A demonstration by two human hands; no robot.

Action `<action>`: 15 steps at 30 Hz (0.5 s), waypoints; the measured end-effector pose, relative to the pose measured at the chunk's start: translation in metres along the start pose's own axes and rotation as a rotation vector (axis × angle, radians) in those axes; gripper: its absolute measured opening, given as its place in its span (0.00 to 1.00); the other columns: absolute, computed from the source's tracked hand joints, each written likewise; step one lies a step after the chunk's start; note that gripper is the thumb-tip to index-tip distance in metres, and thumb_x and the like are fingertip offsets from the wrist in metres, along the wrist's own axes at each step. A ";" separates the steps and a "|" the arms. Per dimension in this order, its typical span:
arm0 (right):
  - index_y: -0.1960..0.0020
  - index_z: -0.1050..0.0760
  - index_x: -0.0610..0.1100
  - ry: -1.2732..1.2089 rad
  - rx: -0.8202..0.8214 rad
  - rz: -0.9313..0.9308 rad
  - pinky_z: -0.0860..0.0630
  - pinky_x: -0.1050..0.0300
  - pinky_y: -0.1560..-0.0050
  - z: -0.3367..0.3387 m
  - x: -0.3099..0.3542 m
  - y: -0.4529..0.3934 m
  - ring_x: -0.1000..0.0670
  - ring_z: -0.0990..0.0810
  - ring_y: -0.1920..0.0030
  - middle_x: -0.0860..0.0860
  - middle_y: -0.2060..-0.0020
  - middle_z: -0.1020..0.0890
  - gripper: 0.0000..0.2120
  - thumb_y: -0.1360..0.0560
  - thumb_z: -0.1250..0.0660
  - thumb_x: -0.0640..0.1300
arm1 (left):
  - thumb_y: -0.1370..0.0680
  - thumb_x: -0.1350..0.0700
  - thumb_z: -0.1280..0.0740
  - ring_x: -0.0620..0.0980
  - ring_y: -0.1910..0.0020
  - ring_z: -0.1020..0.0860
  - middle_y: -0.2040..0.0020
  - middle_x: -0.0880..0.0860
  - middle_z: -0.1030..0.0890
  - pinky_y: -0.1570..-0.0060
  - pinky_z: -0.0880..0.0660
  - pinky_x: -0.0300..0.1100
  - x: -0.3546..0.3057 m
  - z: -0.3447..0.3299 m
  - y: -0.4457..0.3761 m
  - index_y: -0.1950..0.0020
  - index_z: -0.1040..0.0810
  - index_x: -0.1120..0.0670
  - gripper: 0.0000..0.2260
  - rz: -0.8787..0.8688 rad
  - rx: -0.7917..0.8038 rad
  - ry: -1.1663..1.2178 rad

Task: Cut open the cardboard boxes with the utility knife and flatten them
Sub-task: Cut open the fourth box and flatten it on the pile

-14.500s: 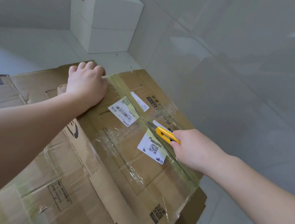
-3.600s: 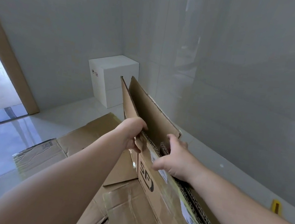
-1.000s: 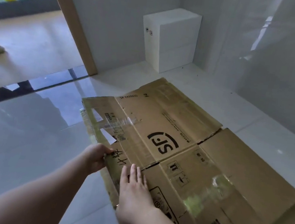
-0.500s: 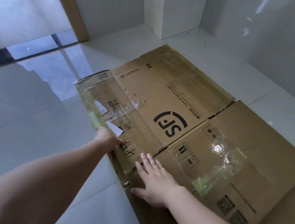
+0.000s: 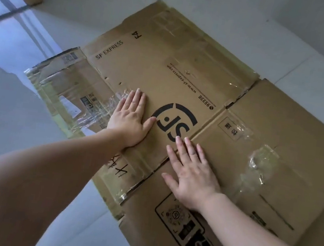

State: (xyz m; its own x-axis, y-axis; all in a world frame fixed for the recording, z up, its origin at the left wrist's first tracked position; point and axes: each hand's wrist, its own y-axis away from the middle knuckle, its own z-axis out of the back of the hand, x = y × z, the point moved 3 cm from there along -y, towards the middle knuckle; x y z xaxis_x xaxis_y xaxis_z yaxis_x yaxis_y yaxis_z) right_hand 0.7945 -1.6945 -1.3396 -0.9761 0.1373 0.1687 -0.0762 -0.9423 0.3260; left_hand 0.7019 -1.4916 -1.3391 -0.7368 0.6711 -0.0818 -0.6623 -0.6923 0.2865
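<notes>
We press one flattened cardboard box (image 5: 184,64) with two flat hands, left hand (image 5: 130,119), right hand (image 5: 190,173); bare floor (image 5: 15,115) lies open at left.

- We have one view, worn on the head, looking forward and steeply down.
- It sits close above the flattened cardboard box (image 5: 184,68), on the tiled floor (image 5: 14,125).
</notes>
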 end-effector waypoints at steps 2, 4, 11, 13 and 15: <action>0.23 0.45 0.47 -0.043 0.038 -0.008 0.50 0.44 0.30 0.002 -0.009 -0.002 0.42 0.46 0.24 0.44 0.23 0.45 0.34 0.22 0.54 0.66 | 0.23 0.32 0.59 0.49 0.24 0.65 0.22 0.51 0.63 0.26 0.64 0.47 -0.002 0.011 -0.007 0.22 0.62 0.52 0.36 -0.023 -0.023 -0.047; 0.23 0.45 0.48 -0.010 -0.021 -0.082 0.49 0.41 0.30 0.018 -0.039 -0.015 0.42 0.44 0.24 0.44 0.23 0.45 0.34 0.22 0.55 0.68 | 0.22 0.32 0.57 0.49 0.24 0.64 0.22 0.51 0.63 0.25 0.64 0.47 -0.008 0.024 -0.036 0.22 0.61 0.51 0.36 -0.088 -0.005 -0.047; 0.27 0.71 0.56 0.004 -0.082 -0.427 0.65 0.44 0.25 0.040 -0.157 -0.038 0.51 0.68 0.25 0.56 0.26 0.68 0.35 0.28 0.71 0.72 | 0.22 0.34 0.56 0.46 0.23 0.58 0.21 0.48 0.57 0.24 0.58 0.48 -0.048 0.042 -0.166 0.21 0.56 0.50 0.34 -0.195 -0.064 -0.036; 0.26 0.70 0.55 -0.021 -0.063 -0.412 0.65 0.44 0.25 0.039 -0.151 -0.038 0.51 0.67 0.25 0.56 0.26 0.67 0.35 0.28 0.69 0.72 | 0.22 0.34 0.56 0.46 0.23 0.58 0.21 0.48 0.57 0.24 0.58 0.48 -0.048 0.039 -0.172 0.21 0.57 0.50 0.34 -0.209 -0.078 -0.048; 0.25 0.69 0.56 -0.061 -0.029 -0.375 0.66 0.45 0.25 0.045 -0.155 -0.038 0.51 0.69 0.25 0.56 0.26 0.68 0.36 0.28 0.69 0.71 | 0.22 0.34 0.57 0.45 0.23 0.58 0.21 0.48 0.58 0.24 0.58 0.48 -0.048 0.042 -0.171 0.21 0.58 0.50 0.34 -0.209 -0.071 -0.051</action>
State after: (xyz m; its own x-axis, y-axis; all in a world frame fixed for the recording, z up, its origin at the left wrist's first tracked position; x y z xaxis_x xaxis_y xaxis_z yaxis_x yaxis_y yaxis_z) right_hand 0.9575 -1.6662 -1.3361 -0.8655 0.4914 0.0976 -0.4324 -0.8311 0.3497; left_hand 0.8558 -1.3944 -1.3445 -0.5758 0.8134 -0.0831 -0.8092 -0.5524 0.2000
